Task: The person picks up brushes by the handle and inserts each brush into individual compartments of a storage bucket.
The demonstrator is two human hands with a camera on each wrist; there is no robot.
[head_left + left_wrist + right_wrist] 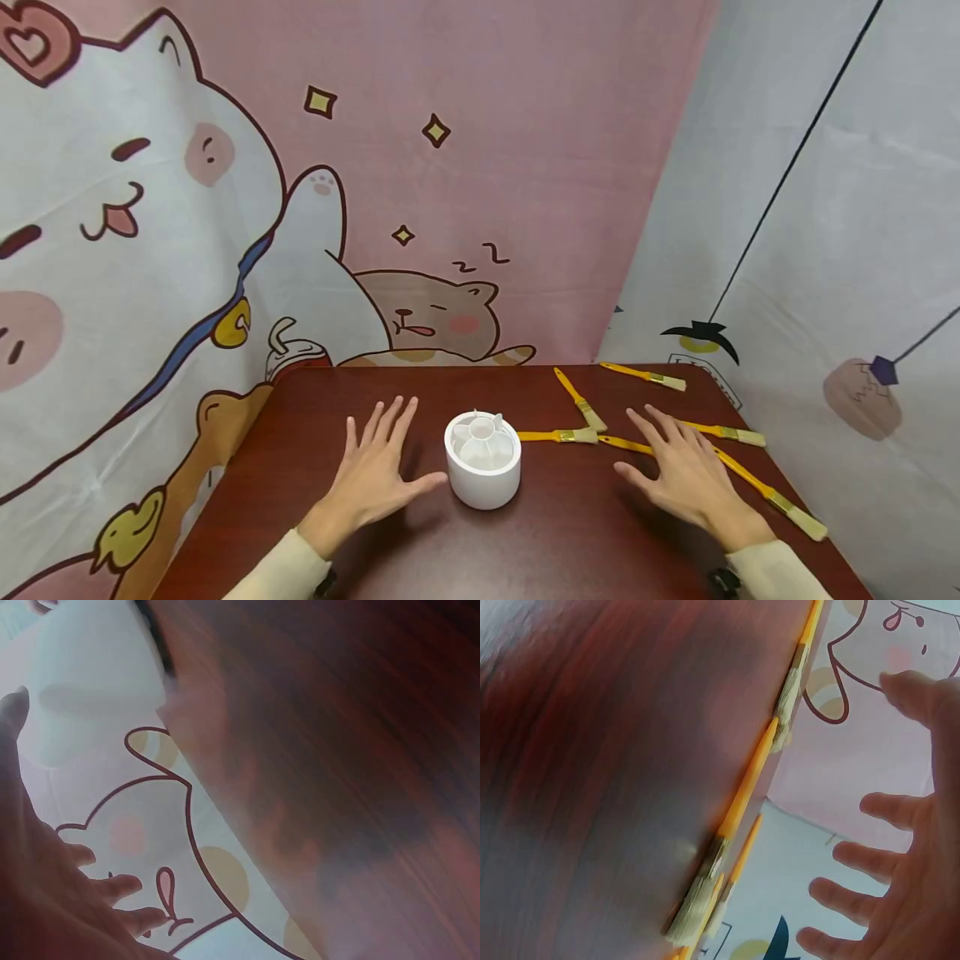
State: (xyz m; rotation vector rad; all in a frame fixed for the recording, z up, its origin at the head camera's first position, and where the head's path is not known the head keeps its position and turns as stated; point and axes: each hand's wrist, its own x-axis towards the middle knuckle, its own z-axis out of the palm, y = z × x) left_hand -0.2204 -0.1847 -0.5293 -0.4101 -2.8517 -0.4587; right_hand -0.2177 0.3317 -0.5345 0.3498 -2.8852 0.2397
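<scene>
A white round cup (483, 479) with inner dividers stands upright on the dark red-brown table. To its left my left hand (371, 479) is held with spread fingers, the thumb close to the cup's side; whether they touch I cannot tell. Its fingers (120, 889) are straight in the left wrist view, where the pale cup (97, 690) looks large and blurred. My right hand (686, 475) hovers over the table's right part, fingers spread, holding nothing. Yellow-handled paintbrushes (780, 504) lie around it, one partly hidden behind the hand. A paintbrush (748, 784) also shows beside that hand (907, 877).
More paintbrushes lie toward the back right, one paintbrush (648, 377) by the table's (420, 379) far edge and another paintbrush (558, 436) reaching from behind the cup. A cartoon-printed cloth (525, 167) hangs behind the table and along both sides.
</scene>
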